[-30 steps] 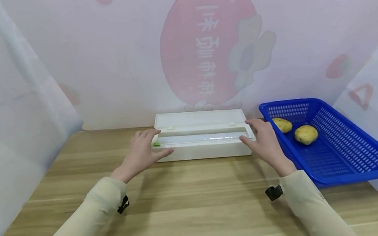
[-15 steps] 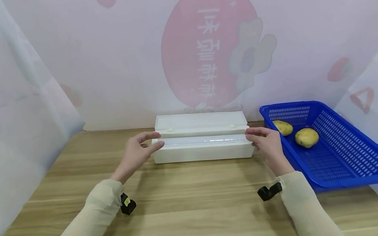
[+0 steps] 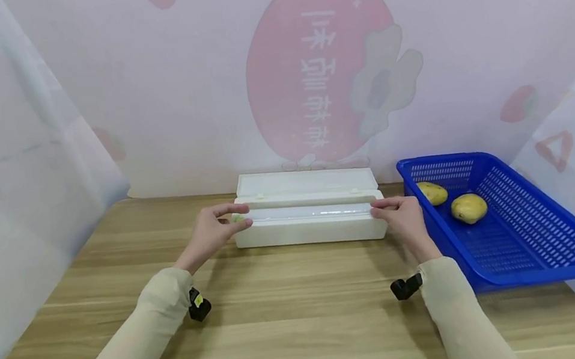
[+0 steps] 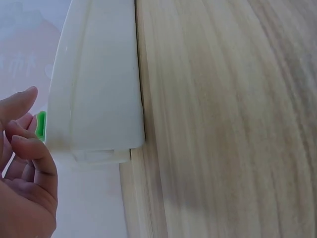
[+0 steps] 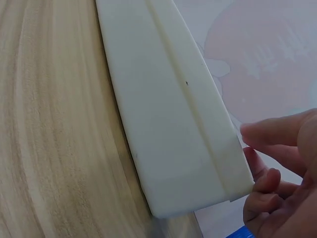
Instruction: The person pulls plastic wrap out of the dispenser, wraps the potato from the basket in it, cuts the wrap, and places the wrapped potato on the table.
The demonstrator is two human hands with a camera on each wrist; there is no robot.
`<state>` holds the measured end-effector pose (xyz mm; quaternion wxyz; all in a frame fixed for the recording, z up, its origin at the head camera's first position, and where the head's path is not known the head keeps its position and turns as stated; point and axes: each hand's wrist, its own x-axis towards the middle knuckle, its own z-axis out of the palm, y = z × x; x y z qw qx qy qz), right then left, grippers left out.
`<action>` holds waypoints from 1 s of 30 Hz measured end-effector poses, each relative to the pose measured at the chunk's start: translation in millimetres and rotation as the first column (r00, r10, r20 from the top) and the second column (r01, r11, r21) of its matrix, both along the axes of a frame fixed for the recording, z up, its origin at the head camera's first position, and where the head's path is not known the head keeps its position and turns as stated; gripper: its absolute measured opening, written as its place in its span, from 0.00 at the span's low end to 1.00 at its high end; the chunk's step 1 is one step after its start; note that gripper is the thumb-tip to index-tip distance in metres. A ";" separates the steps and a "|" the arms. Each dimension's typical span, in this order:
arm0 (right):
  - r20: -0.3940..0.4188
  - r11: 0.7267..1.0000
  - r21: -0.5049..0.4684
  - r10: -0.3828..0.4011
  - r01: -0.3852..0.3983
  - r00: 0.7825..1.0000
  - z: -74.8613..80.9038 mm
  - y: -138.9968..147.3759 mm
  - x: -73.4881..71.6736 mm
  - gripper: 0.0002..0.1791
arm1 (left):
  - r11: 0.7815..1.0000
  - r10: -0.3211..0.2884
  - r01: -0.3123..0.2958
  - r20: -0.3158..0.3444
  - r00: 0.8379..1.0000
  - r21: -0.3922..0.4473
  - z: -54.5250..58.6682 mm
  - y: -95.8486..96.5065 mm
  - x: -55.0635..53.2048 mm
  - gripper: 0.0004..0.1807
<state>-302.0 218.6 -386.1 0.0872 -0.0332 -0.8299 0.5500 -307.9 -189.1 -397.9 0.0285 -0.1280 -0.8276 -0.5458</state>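
A long white cling film dispenser (image 3: 311, 232) stands at the back of the table with its lid (image 3: 306, 180) tipped back. Inside lies a shiny roll of cling film (image 3: 316, 210). My left hand (image 3: 208, 233) is at the left end, thumb and forefinger parted, partly hiding a green slider (image 4: 40, 125). At the other end, my right hand (image 3: 406, 221) has thumb and forefinger close together at the film's edge; I cannot tell whether they pinch film. Its other fingers (image 5: 267, 181) curl beside the dispenser's end.
Right of the dispenser stands a blue plastic basket (image 3: 499, 257) with two potatoes (image 3: 469, 208) in it. A wood-grain tabletop (image 3: 305, 316) spreads in front. Behind rises a pale printed cloth (image 3: 173, 97).
Both hands, spread wide at the dispenser's ends a second ago, have brought thumb and forefinger nearer together. My right fingertips have shifted slightly left over the last half second.
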 end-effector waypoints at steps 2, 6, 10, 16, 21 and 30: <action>0.003 0.999 0.025 0.025 -0.025 1.000 -0.1 1.8 -0.1 0.14 | 1.000 -0.001 0.002 0.006 1.000 -0.020 -0.3 -0.6 -1.7 0.22; 0.001 0.995 0.068 0.070 -0.070 0.998 -2.3 5.1 -2.0 0.14 | 0.998 -0.016 0.018 0.021 1.000 -0.057 -1.3 -2.1 -4.7 0.21; 0.015 0.990 0.098 0.103 -0.104 0.995 -4.1 8.9 -4.0 0.13 | 0.997 -0.032 0.034 0.033 0.999 -0.073 -2.6 -3.3 -6.8 0.18; -0.001 0.977 0.151 0.150 -0.148 0.989 -4.4 15.3 -5.2 0.13 | 0.996 -0.052 0.054 0.033 0.998 -0.065 -3.8 -3.7 -9.7 0.14; -0.013 0.973 0.154 0.176 -0.172 0.984 -3.7 17.2 -7.0 0.13 | 0.997 -0.044 0.046 0.031 0.999 -0.055 -3.3 -4.4 -9.7 0.10; -0.032 0.968 0.166 0.195 -0.187 0.980 -3.2 16.5 -11.8 0.11 | 0.996 -0.048 0.049 0.020 0.999 -0.069 -0.9 -5.4 -11.3 0.11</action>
